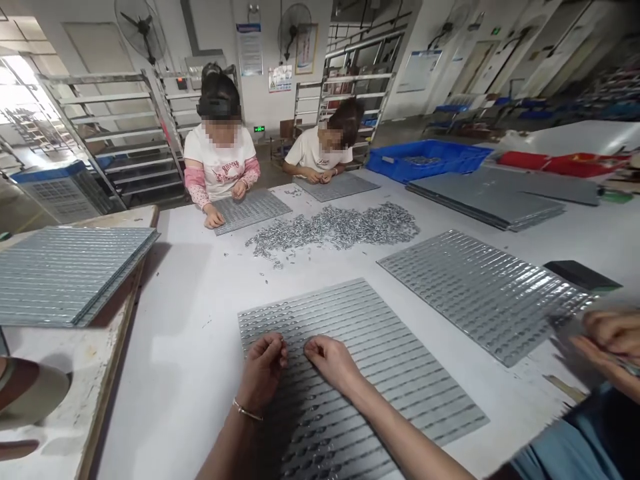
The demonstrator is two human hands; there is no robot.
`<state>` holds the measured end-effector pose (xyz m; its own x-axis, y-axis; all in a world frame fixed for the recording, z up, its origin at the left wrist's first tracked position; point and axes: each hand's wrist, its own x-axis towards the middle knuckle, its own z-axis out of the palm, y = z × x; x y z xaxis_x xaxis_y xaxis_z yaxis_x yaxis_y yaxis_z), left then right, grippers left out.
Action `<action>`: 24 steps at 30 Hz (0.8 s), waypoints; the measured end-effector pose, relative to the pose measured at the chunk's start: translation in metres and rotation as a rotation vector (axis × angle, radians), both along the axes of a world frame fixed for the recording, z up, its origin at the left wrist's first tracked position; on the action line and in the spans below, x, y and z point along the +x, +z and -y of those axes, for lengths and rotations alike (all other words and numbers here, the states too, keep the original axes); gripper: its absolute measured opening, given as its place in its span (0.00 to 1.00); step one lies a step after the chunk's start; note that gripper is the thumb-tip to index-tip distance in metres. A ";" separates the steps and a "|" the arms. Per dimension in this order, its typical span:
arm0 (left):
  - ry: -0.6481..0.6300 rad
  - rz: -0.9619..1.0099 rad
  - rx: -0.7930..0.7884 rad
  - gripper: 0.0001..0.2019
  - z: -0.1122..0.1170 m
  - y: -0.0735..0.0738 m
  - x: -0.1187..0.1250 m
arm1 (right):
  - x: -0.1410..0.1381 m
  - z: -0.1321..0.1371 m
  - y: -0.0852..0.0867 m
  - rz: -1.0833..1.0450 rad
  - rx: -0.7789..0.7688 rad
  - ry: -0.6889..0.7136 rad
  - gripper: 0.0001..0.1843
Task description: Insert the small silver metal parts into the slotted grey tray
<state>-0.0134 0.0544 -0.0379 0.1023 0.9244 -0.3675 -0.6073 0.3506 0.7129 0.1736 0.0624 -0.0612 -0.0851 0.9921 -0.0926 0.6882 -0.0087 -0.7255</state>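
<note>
A grey ridged panel [390,347] lies on the white table, with small oval shiny metal-like pieces [280,313] in rows along its left part. Above those rows my left hand [263,373], a bracelet at its wrist, is closed with thumb and fingers pinched together. My right hand [330,359] is closed in a pinch just to its right, fingertips close to the panel. Whatever either hand holds is too small or too hidden to name. Beyond the panel spreads a loose pile of similar small pieces [345,227].
Two people [220,157] work at panels across the table; another person's hand [613,340] is at right beside a second panel [480,293]. Panel stacks stand at left [65,273] and back right [490,193]. A blue tray [430,157] and a cylindrical container [33,393] flank the table.
</note>
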 end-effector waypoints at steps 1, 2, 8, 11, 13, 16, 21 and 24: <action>-0.005 0.007 -0.001 0.25 0.001 -0.001 0.001 | 0.000 0.000 0.000 0.020 0.001 0.003 0.10; -0.009 0.007 -0.002 0.24 0.001 -0.001 0.001 | -0.001 0.000 -0.001 0.038 0.003 0.007 0.10; -0.009 -0.059 0.031 0.26 0.003 -0.002 0.004 | -0.002 -0.001 -0.003 0.029 0.008 -0.043 0.03; -0.037 -0.076 0.068 0.25 0.006 -0.003 0.008 | 0.001 0.003 0.008 -0.174 -0.013 -0.093 0.05; -0.064 -0.083 0.096 0.25 0.008 -0.005 0.012 | 0.003 0.008 0.023 -0.355 -0.062 -0.060 0.14; -0.121 -0.080 0.121 0.25 0.013 -0.008 0.021 | 0.002 0.018 0.046 -0.528 -0.168 0.022 0.25; -0.133 -0.067 0.123 0.25 0.021 -0.007 0.032 | -0.005 0.028 0.060 -0.563 -0.224 0.018 0.27; -0.129 -0.086 0.134 0.25 0.023 -0.005 0.034 | -0.004 0.028 0.056 -0.562 -0.239 0.046 0.28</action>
